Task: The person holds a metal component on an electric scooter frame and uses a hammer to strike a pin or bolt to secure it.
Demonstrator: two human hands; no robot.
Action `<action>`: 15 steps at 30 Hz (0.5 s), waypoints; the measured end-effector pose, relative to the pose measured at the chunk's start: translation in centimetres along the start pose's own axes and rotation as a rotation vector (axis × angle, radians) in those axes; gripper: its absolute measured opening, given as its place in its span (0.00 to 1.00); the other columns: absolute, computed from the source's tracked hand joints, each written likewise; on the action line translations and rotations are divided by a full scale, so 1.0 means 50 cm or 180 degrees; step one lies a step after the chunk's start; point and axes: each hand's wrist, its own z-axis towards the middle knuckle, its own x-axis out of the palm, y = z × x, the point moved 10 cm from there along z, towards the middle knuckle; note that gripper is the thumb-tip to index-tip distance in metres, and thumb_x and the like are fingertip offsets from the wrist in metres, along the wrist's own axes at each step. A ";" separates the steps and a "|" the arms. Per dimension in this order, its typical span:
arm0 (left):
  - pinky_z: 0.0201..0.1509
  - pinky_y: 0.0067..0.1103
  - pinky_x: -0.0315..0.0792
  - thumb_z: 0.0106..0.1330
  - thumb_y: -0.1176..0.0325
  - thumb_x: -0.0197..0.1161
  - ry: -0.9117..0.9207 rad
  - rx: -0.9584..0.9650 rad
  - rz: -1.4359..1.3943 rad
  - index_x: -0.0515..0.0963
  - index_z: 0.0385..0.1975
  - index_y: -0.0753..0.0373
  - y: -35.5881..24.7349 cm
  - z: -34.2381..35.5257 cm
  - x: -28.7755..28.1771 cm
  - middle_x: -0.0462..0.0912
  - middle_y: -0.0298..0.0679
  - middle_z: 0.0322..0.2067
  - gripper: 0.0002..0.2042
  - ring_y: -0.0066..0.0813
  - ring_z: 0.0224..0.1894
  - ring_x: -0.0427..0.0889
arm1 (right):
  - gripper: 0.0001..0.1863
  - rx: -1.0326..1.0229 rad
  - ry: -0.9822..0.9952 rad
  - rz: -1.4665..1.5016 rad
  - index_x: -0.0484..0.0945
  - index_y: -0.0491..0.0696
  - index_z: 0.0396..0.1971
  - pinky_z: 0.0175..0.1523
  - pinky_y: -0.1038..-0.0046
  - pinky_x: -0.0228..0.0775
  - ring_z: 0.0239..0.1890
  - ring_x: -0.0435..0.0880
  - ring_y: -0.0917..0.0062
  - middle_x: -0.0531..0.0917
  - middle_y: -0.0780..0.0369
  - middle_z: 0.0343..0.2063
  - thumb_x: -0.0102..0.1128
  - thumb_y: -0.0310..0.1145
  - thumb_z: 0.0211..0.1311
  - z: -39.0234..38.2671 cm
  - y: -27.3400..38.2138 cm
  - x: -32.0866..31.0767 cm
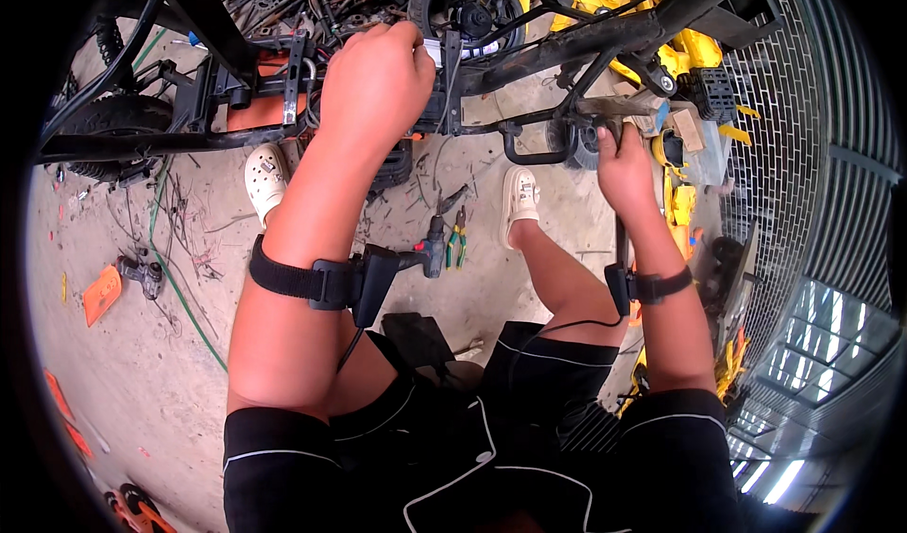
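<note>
A black vehicle frame (557,46), scuffed and dirty, lies across the space in front of me. My left hand (378,79) is closed over its middle, back of the hand up; the fingers and whatever they grip are hidden. To the right, my right hand (625,169) is closed, thumb raised, around a dark bar (621,240) that shows below the fist. What the bar's upper end is, beside the frame, I cannot tell. A bent black tube (534,158) sticks out from the frame, left of that hand.
On the concrete floor between my feet lie a cordless drill (434,247) and green-handled pliers (457,238). Another power tool (142,275) rests at left near an orange panel (101,295) and a green cable (179,292). Behind are a wheel (468,8), metal scrap and yellow parts (694,56).
</note>
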 end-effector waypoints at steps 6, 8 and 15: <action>0.46 0.40 0.77 0.65 0.66 0.60 0.0096 -0.0049 0.0090 0.82 0.37 0.64 -0.007 -0.004 0.008 0.84 0.49 0.36 0.09 0.52 0.42 0.83 | 0.21 -0.0042 0.0396 0.0162 0.75 0.39 0.47 0.49 0.53 0.73 0.45 0.81 0.42 0.83 0.40 0.37 0.56 0.44 0.72 0.027 0.013 -0.019; 0.45 0.40 0.77 0.65 0.66 0.60 0.0084 -0.0036 0.0094 0.82 0.37 0.64 -0.009 0.003 0.006 0.84 0.49 0.36 0.09 0.52 0.41 0.83 | 0.20 0.0059 0.0374 0.0582 0.76 0.39 0.46 0.49 0.56 0.73 0.44 0.82 0.43 0.83 0.42 0.37 0.57 0.45 0.72 0.022 -0.002 -0.025; 0.44 0.39 0.77 0.65 0.66 0.60 0.0097 -0.0041 0.0096 0.81 0.37 0.64 0.018 -0.009 0.009 0.84 0.48 0.35 0.09 0.53 0.39 0.83 | 0.22 0.0071 -0.0630 0.0588 0.76 0.40 0.45 0.43 0.61 0.75 0.36 0.83 0.57 0.84 0.50 0.32 0.57 0.49 0.73 0.031 -0.011 -0.150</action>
